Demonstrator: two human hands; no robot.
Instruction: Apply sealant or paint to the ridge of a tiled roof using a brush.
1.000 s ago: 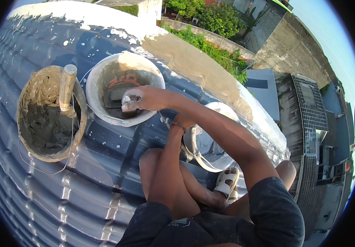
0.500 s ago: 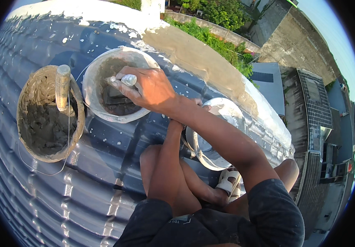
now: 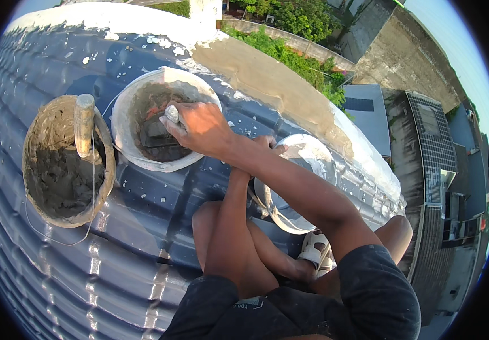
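My right hand (image 3: 202, 127) is closed around the pale, mortar-smeared handle (image 3: 172, 113) of a tool, probably a trowel. It reaches into a whitish bucket (image 3: 124, 122) with wet grey residue inside. A dark flat piece (image 3: 156, 134) lies in there below the handle; whether it is the tool's blade is unclear. My arms cross, the right forearm over the left. My left hand (image 3: 267, 141), partly hidden by that forearm, is beside the rim of a white bucket (image 3: 308, 229) with some greyish contents; its grip is not visible.
At the left a bucket (image 3: 110, 170) of thick grey mortar has a tool (image 3: 84, 124) standing in it, handle up. Ridged dark-blue roofing (image 3: 137, 249) slopes under everything. Beyond lies a band of smoothed mortar (image 3: 267, 82) with white edging. My sandalled foot (image 3: 314, 249) is by the white bucket.
My right hand has drawn slightly right and down, with the tool handle tilting along. More of my left hand shows past the forearm. The buckets stay in place.
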